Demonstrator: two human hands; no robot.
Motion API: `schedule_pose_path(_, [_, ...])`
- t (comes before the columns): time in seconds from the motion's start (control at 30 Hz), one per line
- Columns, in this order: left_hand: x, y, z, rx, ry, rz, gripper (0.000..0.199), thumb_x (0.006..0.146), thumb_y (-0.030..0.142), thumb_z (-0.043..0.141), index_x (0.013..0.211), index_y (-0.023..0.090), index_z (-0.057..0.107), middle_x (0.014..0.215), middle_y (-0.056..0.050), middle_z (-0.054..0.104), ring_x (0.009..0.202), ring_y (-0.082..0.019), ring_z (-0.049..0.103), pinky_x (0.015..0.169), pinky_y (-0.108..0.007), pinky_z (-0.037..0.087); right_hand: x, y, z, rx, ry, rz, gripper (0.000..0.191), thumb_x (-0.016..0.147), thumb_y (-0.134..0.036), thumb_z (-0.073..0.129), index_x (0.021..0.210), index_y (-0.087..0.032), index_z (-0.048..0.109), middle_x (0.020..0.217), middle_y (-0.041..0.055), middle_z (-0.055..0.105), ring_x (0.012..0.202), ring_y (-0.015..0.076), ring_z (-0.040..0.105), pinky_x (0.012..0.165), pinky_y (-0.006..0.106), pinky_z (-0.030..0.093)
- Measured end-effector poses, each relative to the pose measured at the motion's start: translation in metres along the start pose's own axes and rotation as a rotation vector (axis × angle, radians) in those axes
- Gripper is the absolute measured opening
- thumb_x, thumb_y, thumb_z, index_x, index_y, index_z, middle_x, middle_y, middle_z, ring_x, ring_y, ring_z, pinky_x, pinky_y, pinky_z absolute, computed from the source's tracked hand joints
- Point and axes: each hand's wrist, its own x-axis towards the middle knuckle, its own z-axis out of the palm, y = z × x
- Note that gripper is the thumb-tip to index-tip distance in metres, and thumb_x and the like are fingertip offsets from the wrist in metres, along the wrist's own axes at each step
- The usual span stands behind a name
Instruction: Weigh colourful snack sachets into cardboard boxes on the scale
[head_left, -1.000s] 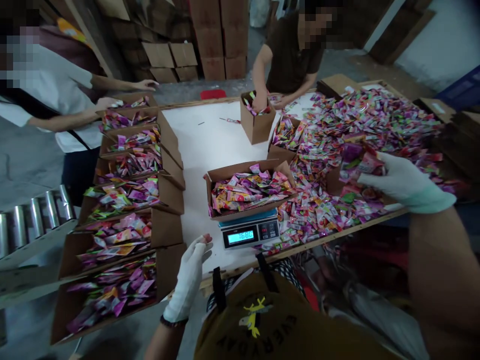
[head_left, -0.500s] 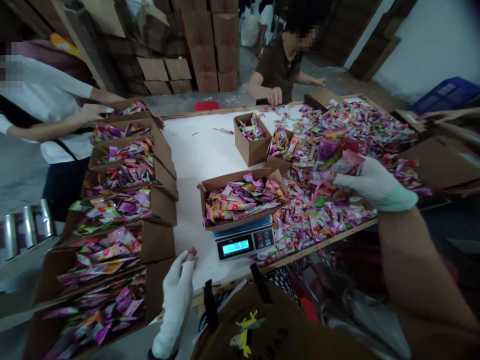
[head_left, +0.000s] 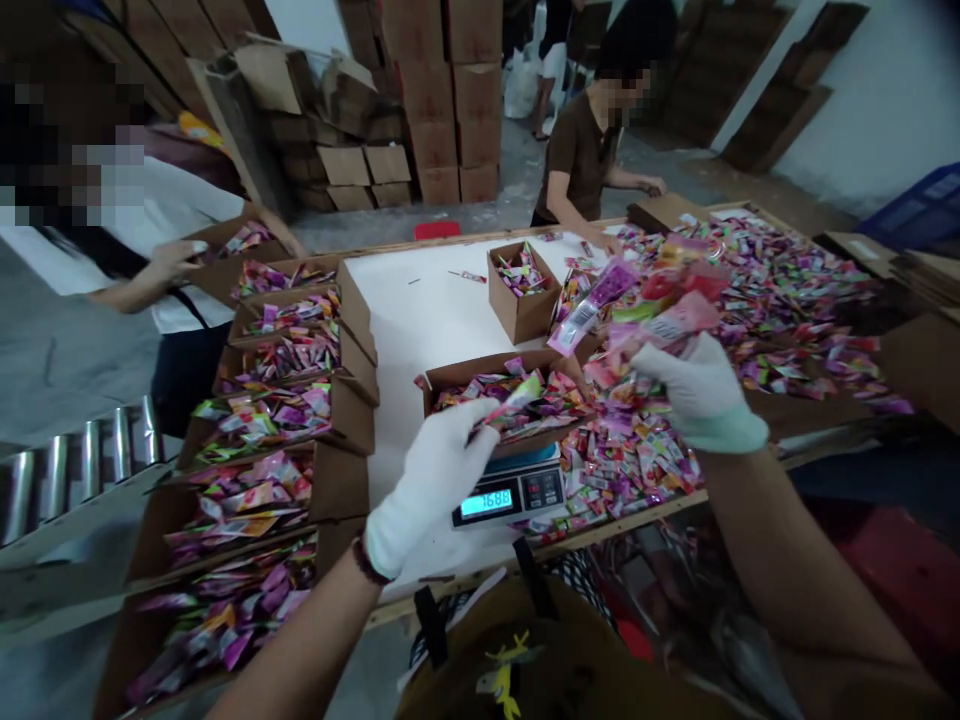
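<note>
"Where was the box you were dealing with?"

"The open box (head_left: 457, 376) sat on the scale (head_left: 541, 490), right in front of you, packets heaped close to its rim. The display was lit, but its digits were too blurred to trust."

"And my hands?"

"They were apart. Your gloved left hand (head_left: 439, 470) was at the box's near side, seemingly pinching a green-tipped packet (head_left: 523, 392) over the contents. Your gloved right hand (head_left: 701, 395), at the box's three o'clock, was closed on a loose bunch of packets (head_left: 671, 325), none of it in the box."

"How far along did things look?"

"Well on, I'd judge, for that box. At nine o'clock from it, a row of boxes (head_left: 349, 415) stood loaded. At twelve, a smaller box (head_left: 517, 312) held packets too."

"What was left?"

"Plenty: a broad heap of loose packets (head_left: 780, 290) spread over the table (head_left: 420, 320) towards two o'clock. A person (head_left: 574, 160) reached to its edge from one o'clock; another person's hand (head_left: 176, 262) was at a box (head_left: 217, 285) at ten."
</note>
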Motion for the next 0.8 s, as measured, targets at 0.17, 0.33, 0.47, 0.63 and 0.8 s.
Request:
schedule_pose_path(0.17, [0.0,-0.015,-0.026,0.203,0.233,0.171,0.055,0.089,0.044,0.067,0.135,0.013,0.069,0.148,-0.019,0.065,0.14,-0.035,0.058,0.122,-0.052,0.044,-0.008,0.007,-0.049,-0.094,0.184,-0.042,0.036,0.067,-0.039,0.094,0.066,-0.019,0.065,0.057,-0.0032,0.06,0.049,0.0097,0.049,0.049,0.026,0.04])
schedule_pose_path(0.33, [0.006,0.002,-0.033,0.075,0.21,0.15,0.038,0.096,0.038,0.065,0.126,0.018,0.073,0.131,-0.01,0.075,0.113,-0.025,0.072,0.109,-0.04,0.055,-0.019,0.014,-0.043,-0.05,0.106,0.031,0.033,0.065,-0.037,0.095,0.073,-0.017,0.071,0.068,-0.0008,0.067,0.055,0.0122,0.055,0.049,0.026,0.043])
schedule_pose_path(0.47, [0.009,0.002,-0.034,0.06,0.225,0.154,0.037,0.095,0.036,0.067,0.128,0.02,0.073,0.132,-0.008,0.075,0.112,-0.024,0.072,0.109,-0.04,0.055,-0.019,0.014,-0.037,-0.039,0.112,-0.004,0.031,0.065,-0.035,0.096,0.077,-0.018,0.073,0.07,-0.0008,0.068,0.056,0.0123,0.055,0.048,0.026,0.045])
schedule_pose_path(0.63, [0.005,-0.009,-0.041,0.093,0.277,0.121,0.036,0.094,0.038,0.066,0.124,0.02,0.075,0.132,-0.008,0.075,0.121,-0.025,0.069,0.113,-0.039,0.053,-0.012,0.017,-0.054,-0.122,0.119,-0.021,0.034,0.063,-0.04,0.097,0.072,-0.019,0.072,0.065,-0.0016,0.066,0.053,0.0116,0.053,0.046,0.026,0.043])
schedule_pose_path(0.8, [-0.002,-0.022,-0.048,0.07,0.297,0.06,0.036,0.093,0.04,0.067,0.123,0.02,0.075,0.132,-0.009,0.074,0.117,-0.026,0.072,0.113,-0.041,0.054,-0.004,0.021,-0.08,-0.279,0.159,-0.029,0.035,0.06,-0.043,0.095,0.071,-0.018,0.072,0.067,0.0003,0.068,0.056,0.0128,0.056,0.052,0.027,0.043])
